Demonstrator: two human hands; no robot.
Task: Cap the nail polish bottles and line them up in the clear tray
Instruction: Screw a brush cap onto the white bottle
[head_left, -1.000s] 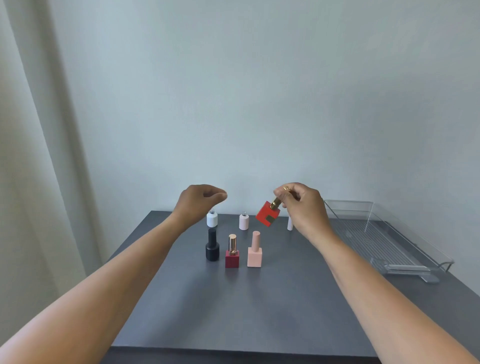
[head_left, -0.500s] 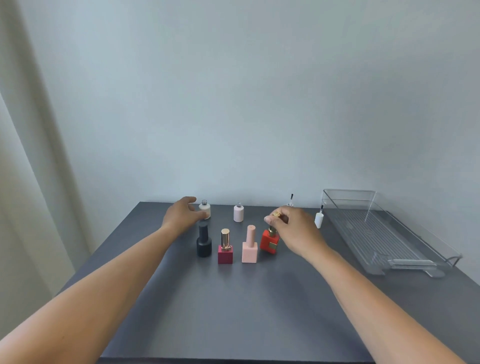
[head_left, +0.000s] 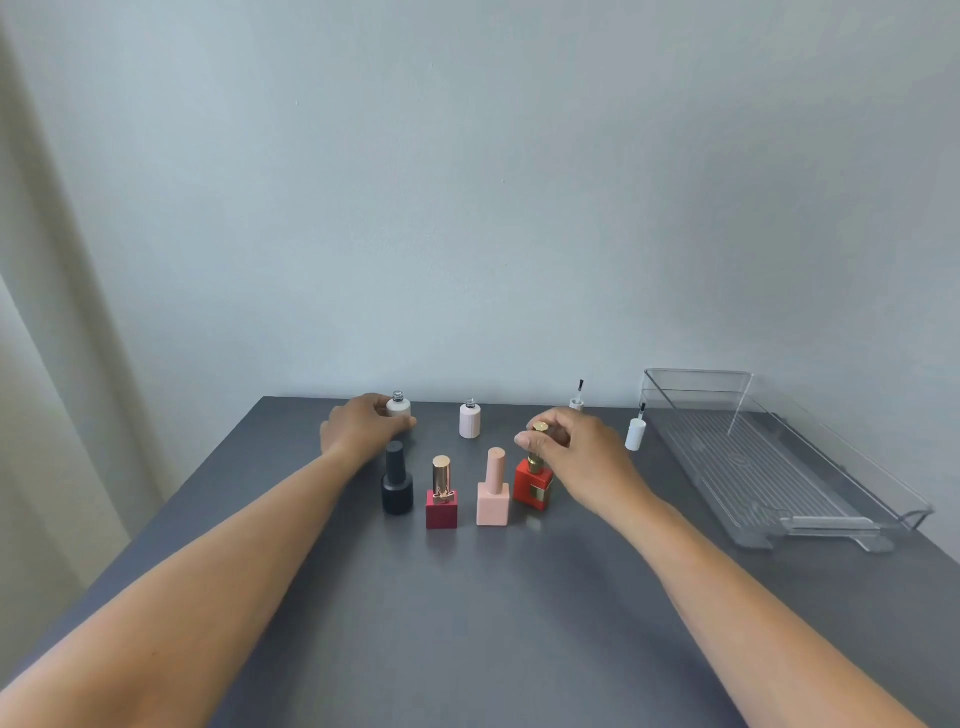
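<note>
A row of capped bottles stands mid-table: black (head_left: 397, 486), dark red with gold cap (head_left: 441, 496), pale pink (head_left: 492, 491), and bright red (head_left: 534, 483). My right hand (head_left: 576, 457) pinches the gold cap of the bright red bottle, which rests on the table. My left hand (head_left: 363, 428) wraps around an uncapped white bottle (head_left: 399, 407) at the back. An uncapped light pink bottle (head_left: 470, 420) stands beside it. Two white brush caps (head_left: 635, 432) (head_left: 576, 401) stand upside down, brushes up, near the clear tray (head_left: 779, 467).
The grey table (head_left: 467, 597) meets a plain wall at the back. The clear tray lies along the right edge of the table and holds nothing. A curtain (head_left: 52, 364) hangs at the left.
My right hand brought the bright red bottle down from the air and stood it at the right end of the row. My left hand dropped onto the uncapped white bottle.
</note>
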